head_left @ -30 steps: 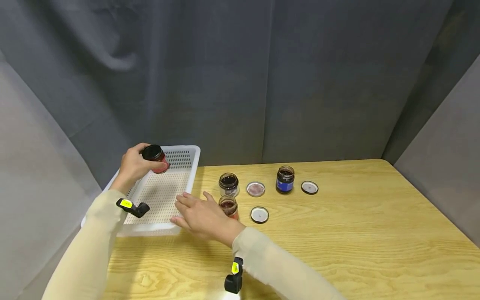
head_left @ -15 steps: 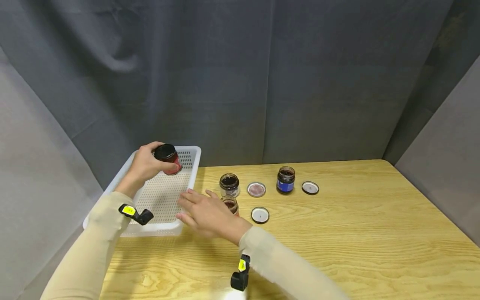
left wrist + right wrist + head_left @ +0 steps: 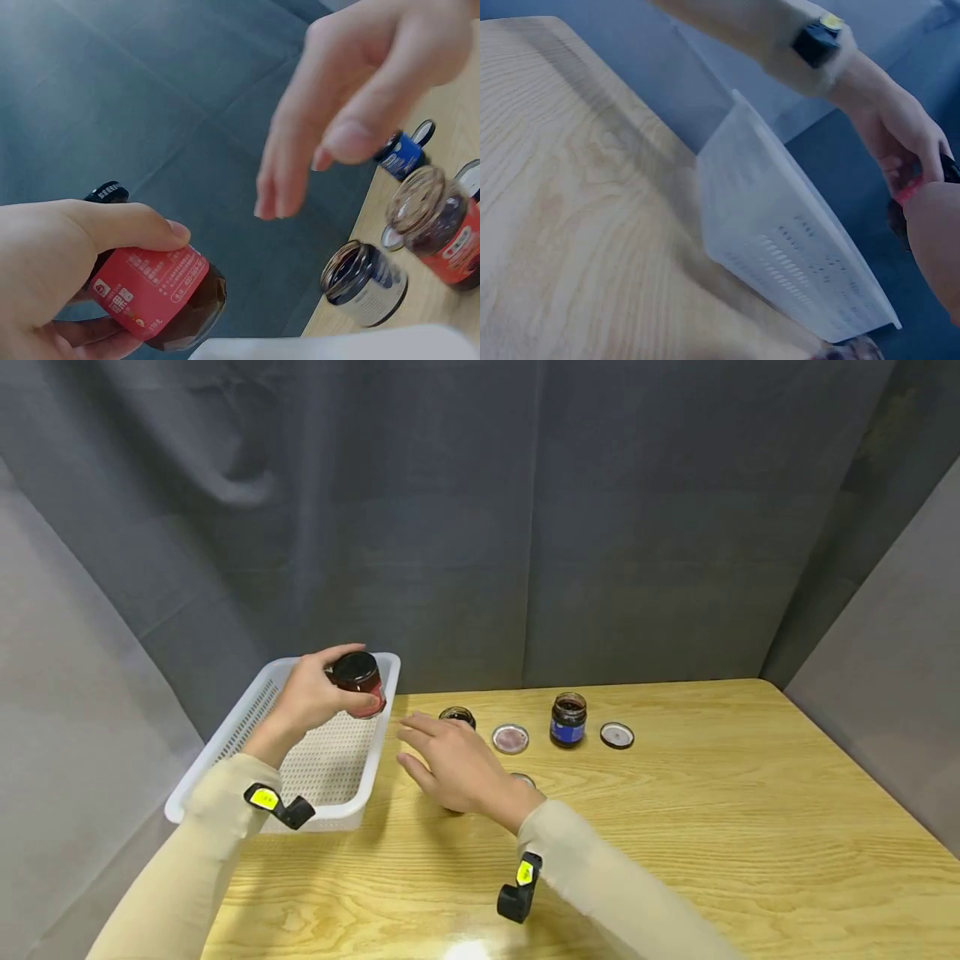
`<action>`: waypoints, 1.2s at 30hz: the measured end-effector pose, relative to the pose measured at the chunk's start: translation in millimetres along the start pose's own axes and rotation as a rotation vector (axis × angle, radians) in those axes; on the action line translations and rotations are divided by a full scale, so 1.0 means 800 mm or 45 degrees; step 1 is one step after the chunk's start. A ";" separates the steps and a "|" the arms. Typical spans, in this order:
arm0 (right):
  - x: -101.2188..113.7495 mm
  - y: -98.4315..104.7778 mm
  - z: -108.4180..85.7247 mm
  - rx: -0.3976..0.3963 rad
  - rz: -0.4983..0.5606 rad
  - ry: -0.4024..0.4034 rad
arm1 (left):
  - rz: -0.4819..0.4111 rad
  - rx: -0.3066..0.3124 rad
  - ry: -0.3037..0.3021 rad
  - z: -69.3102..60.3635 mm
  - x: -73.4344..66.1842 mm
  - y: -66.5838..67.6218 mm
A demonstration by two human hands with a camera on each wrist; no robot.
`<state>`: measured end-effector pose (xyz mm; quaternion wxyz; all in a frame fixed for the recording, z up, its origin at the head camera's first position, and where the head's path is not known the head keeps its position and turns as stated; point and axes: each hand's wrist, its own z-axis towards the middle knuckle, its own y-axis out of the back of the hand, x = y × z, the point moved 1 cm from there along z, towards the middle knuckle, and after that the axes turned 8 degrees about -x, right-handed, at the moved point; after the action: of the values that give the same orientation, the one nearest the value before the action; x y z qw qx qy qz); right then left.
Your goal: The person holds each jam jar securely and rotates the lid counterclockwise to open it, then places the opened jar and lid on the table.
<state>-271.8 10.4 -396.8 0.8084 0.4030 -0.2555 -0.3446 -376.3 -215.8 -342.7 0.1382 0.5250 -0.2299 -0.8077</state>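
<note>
My left hand (image 3: 307,697) grips a capped jam jar (image 3: 362,683) with a black lid and a red label. The jar is tilted above the right side of a white plastic basket (image 3: 367,768). My right hand (image 3: 462,767) hovers palm down over the table with fingers extended, holding nothing. Beneath and behind it stand an uncapped jar with a pale label (image 3: 371,296) and an uncapped jar with a red label (image 3: 450,232). In the head view the right hand hides most of both.
Farther right stands an uncapped blue-labelled jar (image 3: 567,727). One lid (image 3: 617,735) lies beside it, another lid (image 3: 511,738) lies left of it, and a third lid (image 3: 525,779) is partly behind my right wrist. A dark curtain (image 3: 637,543) hangs behind the wooden table (image 3: 712,827).
My left hand has carried the capped jar rightward across the basket toward its right rim. The right hand has shifted right, away from the basket, and now covers more of the near jars.
</note>
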 end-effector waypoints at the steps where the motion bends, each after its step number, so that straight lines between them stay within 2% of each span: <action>1: -0.004 0.004 -0.001 -0.016 0.010 -0.007 | -0.001 0.007 0.001 -0.002 -0.003 -0.003; 5: -0.020 0.018 -0.003 -0.105 0.083 -0.052 | 0.025 0.023 -0.020 -0.009 -0.015 -0.016; 12: -0.036 0.040 -0.005 -0.277 0.229 -0.109 | 0.097 0.057 -0.108 -0.025 -0.035 -0.041; 19: -0.043 0.051 -0.004 -0.333 0.304 -0.131 | 0.111 0.115 -0.142 -0.042 -0.050 -0.059; 23: -0.047 0.056 -0.006 -0.318 0.328 -0.162 | 0.104 0.127 -0.164 -0.049 -0.053 -0.070; 27: -0.049 0.062 -0.007 -0.253 0.349 -0.172 | 0.130 0.130 -0.213 -0.055 -0.056 -0.080; 31: -0.048 0.069 -0.006 -0.178 0.333 -0.137 | 0.195 0.132 -0.262 -0.063 -0.061 -0.089; 36: -0.046 0.079 -0.002 -0.089 0.262 -0.058 | 0.221 0.164 -0.278 -0.073 -0.072 -0.101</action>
<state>-271.4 66.9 -350.2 0.8471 0.3385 -0.3016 -0.2775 -298.1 -132.9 -358.9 0.1477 0.4198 -0.3394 -0.8287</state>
